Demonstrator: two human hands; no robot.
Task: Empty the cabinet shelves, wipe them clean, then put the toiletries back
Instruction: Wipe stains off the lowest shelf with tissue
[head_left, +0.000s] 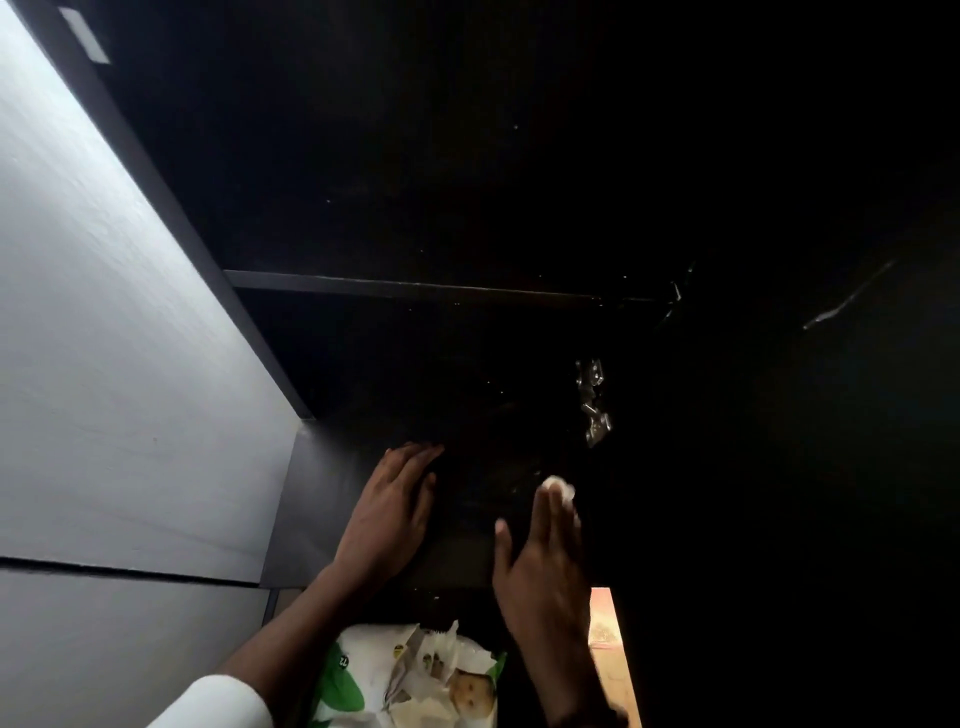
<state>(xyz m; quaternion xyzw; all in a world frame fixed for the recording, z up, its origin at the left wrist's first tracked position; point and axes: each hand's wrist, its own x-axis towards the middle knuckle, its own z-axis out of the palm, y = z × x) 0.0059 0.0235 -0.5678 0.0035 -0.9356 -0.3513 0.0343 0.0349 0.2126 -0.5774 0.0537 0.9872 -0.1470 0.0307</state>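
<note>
Wiping stage. Right hand (540, 561), fingers straight, presses a white wipe (561, 488) onto the dark cabinet shelf (467, 519); left hand (387, 512) lies flat beside it. Wet-wipes pack (415, 675) below, nearer the left hand. No toiletries visible.

Cabinet shelf (415, 291) black; wipe (561, 488) white; wipes pack (374, 670) white w/ green; wall (104, 338) grey-white.

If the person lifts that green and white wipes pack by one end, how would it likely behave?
The wipes pack looks like a soft film pouch, so it would probably sag rather than stay stiff. Its flap is open with a wipe sticking up, so sheets might trail out. The glossy film could be somewhat slippery.
</note>
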